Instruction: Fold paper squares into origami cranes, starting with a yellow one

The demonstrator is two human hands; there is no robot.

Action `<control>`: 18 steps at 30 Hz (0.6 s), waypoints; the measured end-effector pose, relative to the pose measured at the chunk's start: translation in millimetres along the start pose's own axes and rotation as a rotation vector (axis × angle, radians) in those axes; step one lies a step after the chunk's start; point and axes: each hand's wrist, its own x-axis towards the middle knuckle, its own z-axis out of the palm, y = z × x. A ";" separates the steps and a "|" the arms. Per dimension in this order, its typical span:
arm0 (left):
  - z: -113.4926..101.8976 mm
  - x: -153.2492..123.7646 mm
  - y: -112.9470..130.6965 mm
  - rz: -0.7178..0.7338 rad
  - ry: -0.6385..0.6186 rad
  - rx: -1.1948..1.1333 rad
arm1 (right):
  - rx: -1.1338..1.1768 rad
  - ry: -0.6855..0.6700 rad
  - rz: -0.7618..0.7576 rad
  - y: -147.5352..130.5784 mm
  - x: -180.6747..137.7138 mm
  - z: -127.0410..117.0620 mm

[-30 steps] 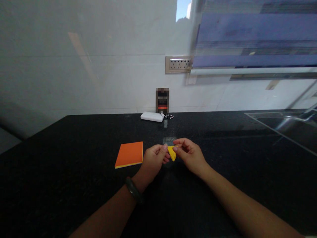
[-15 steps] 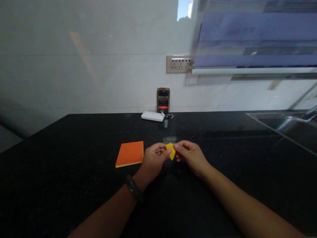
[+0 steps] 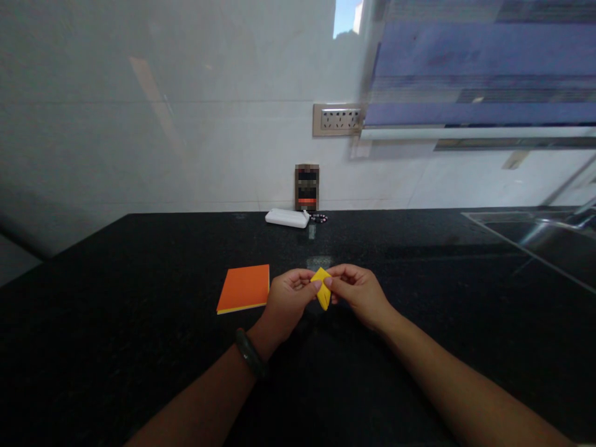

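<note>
- Orange-topped paper stack (image 3: 243,289): flat on the black counter (image 3: 116,310), yellow edge showing along the near side, right edge just beside the left hand.
- Dark bangle (image 3: 250,354): on the left wrist.
- White power bank (image 3: 285,218): lying at the back of the counter, near the wall.
- Left hand (image 3: 288,302): pinching the yellow paper's left side, thumb on the near face, other fingers curled behind.
- Phone (image 3: 307,186): upright at the wall behind the power bank, screen pixelated, can't read it.
- Beaded strap (image 3: 319,218): at the power bank's right end.
- Folded yellow paper (image 3: 324,298): small kite shape, point down, held between both hands in front of the phone; can't tell if the tip touches the counter.
- Wall socket (image 3: 337,120): above the phone, slightly right.
- Right hand (image 3: 364,295): pinching the paper's right side, thumb on the near face.
- Purple blind (image 3: 484,68): upper right.
- Sink (image 3: 554,233): far right, set into the counter.
</note>
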 end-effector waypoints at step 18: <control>0.1 -2.0 4.6 0.029 0.014 -0.043 | 0.031 -0.013 -0.055 2.3 -0.4 -0.2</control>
